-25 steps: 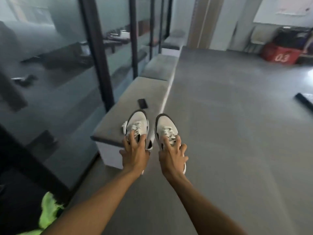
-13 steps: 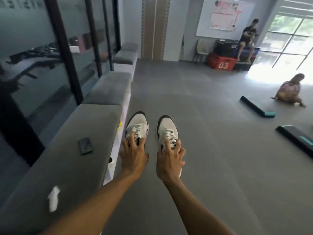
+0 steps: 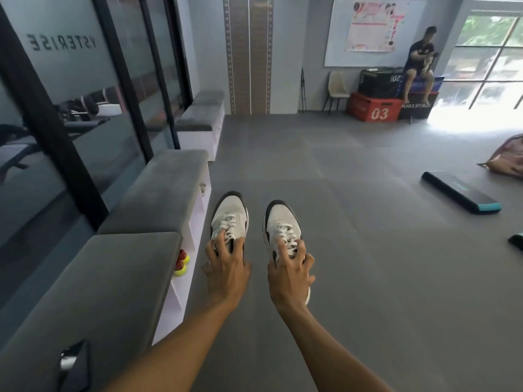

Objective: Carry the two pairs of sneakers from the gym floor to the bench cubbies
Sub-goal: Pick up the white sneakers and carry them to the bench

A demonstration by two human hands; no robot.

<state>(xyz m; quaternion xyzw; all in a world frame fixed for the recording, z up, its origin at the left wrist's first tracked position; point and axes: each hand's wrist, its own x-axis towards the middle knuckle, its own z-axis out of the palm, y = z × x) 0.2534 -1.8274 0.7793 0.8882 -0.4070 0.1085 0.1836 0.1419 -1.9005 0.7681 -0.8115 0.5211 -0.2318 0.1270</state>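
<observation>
I hold one pair of white sneakers with black trim out in front of me, above the grey floor. My left hand grips the left sneaker at its laces and collar. My right hand grips the right sneaker the same way. Both toes point away from me. The grey-cushioned bench runs along my left, with white cubbies under it facing the floor. A red and yellow shoe sits in one cubby. No second pair of sneakers is in view.
A dark phone lies on the near bench cushion. Glass walls stand behind the bench. Black and teal step platforms lie on the floor at right. A person sits on stacked plyo boxes at the far wall. A pink shape is at the right edge.
My view has swung right and moved along the bench, so the bench now lies to my left and the phone is nearer. Both hands keep the same hold on the sneakers.
</observation>
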